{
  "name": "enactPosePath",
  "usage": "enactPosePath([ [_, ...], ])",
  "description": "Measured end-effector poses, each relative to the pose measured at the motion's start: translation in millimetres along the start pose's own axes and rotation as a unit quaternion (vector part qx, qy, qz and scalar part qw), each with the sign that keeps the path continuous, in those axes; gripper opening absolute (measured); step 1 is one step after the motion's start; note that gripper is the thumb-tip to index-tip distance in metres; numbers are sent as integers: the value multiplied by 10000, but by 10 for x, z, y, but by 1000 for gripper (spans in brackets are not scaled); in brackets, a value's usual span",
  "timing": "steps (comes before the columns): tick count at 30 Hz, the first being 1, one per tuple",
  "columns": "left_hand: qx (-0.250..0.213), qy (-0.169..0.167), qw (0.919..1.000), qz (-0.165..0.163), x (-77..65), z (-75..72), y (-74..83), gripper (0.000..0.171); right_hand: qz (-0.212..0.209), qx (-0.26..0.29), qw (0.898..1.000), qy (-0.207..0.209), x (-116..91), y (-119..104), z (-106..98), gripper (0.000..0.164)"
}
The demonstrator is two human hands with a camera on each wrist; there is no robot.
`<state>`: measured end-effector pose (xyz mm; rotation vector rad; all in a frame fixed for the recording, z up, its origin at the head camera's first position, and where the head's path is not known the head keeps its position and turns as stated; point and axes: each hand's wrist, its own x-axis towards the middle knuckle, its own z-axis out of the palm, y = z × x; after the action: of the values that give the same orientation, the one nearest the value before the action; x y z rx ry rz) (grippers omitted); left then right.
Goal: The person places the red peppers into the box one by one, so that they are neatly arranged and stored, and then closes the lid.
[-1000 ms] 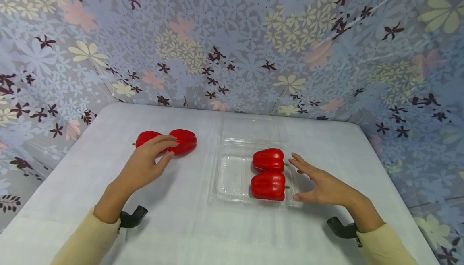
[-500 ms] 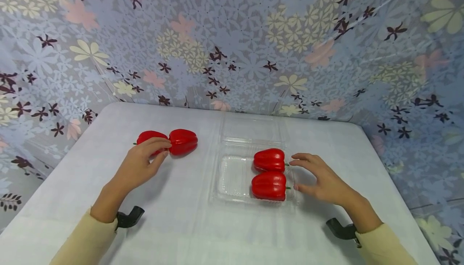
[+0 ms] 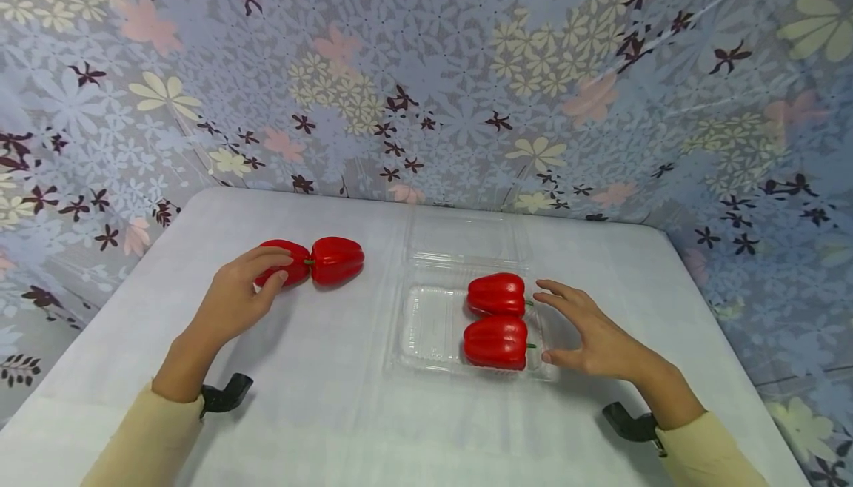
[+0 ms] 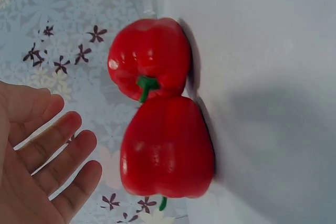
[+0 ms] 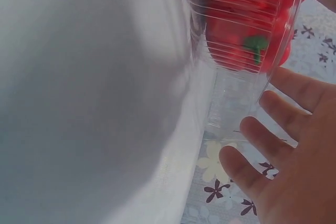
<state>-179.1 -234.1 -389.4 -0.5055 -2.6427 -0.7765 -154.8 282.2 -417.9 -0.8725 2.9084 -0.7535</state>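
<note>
In the head view, two red bell peppers lie end to end on the left of the table, the left bell pepper (image 3: pixel 298 269) touching the right bell pepper (image 3: pixel 338 261). My left hand (image 3: pixel 233 291) is over the outer end of the left one, hiding its stem. The left wrist view shows its fingers (image 4: pixel 58 161) spread and apart from both peppers. A clear plastic clamshell box (image 3: pixel 429 324) lies unfolded, holding a back bell pepper (image 3: pixel 496 294) and a front bell pepper (image 3: pixel 495 343), stems to the right. My right hand (image 3: pixel 600 339) stands beside its right wall, fingers extended, holding nothing.
The box's lid (image 3: pixel 460 239) lies folded back towards the far edge of the white-covered table (image 3: pixel 300 413). Behind the table hangs a flower-patterned backdrop (image 3: pixel 426 80). A black wrist mount (image 3: pixel 226 394) sticks out at the left sleeve, with another at the right.
My left hand has drawn back to the left from the right-hand pepper to the left one, uncovering the stem between them. The right hand has shifted only slightly beside the box.
</note>
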Motion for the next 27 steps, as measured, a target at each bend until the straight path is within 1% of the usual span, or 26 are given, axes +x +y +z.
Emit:
enactPosePath([
  [5,127,-56,9997,-180,11,18,-61,29,2,18,10000,-32,6,8,-15,79],
  [11,182,-281,9985,-432,36,62,-126,32,14,59,10000,-53,-6,23,-24,79],
  [13,206,-323,9983,-449,49,73,-144,35,6,80,10000,-55,-10,26,-27,79],
  [16,361,-374,9976,-464,88,94,-178,44,21,127,9999,-71,-14,22,-34,80],
  [19,592,-587,9948,-588,146,124,-220,55,112,188,9997,-91,-25,10,-45,83],
  [22,855,-936,9887,-794,185,156,-269,62,217,199,9995,-106,-32,0,-45,85],
  [23,927,-992,9870,-858,188,160,-286,62,232,201,9995,-123,-30,-4,-41,85],
  [25,1046,-992,9849,-963,179,163,-320,59,250,200,9993,-167,-20,-9,-32,85],
  [27,1107,-869,9849,-1011,160,154,-349,55,247,210,9993,-210,-7,-12,-24,85],
])
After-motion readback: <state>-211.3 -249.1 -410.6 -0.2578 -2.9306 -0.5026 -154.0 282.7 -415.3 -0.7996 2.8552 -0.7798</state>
